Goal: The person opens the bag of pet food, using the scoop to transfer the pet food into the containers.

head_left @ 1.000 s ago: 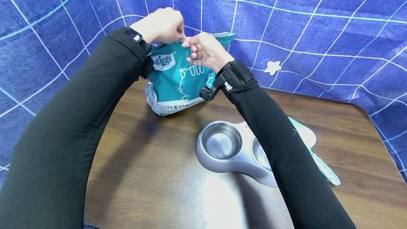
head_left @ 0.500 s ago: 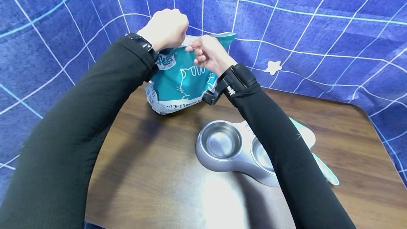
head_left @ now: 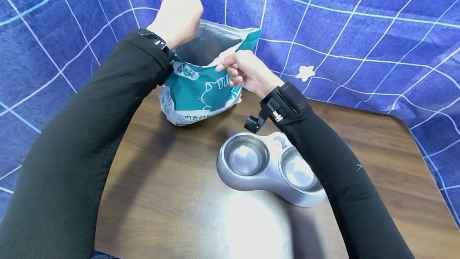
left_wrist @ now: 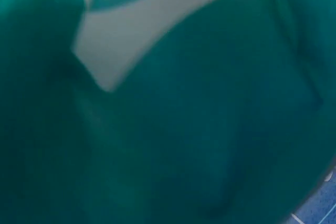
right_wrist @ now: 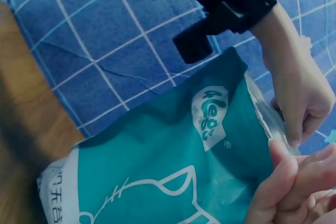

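A teal and white pet food bag (head_left: 203,91), with a 4Legs label and a cat outline, stands on the table against the blue backdrop. Its mouth gapes, showing the silver lining (head_left: 208,45); the contents are out of sight. My left hand (head_left: 178,19), fingers curled, grips the far edge of the mouth. With thumb and forefinger, my right hand (head_left: 248,71) pinches the near edge. The right wrist view has both hands at the rim, the left hand (right_wrist: 299,85) beyond the right hand (right_wrist: 302,187). Blurred teal bag front (left_wrist: 173,119) fills the left wrist view.
A grey double pet bowl (head_left: 264,175) with two steel dishes sits on the brown wooden table (head_left: 172,207), partly under my right forearm. A white star (head_left: 305,73) is on the blue grid-patterned cloth (head_left: 359,31) behind.
The bag's mouth has gone from closed to wide apart. My left hand has moved back with the far edge, my right toward me with the near one. The green scoop is now hidden.
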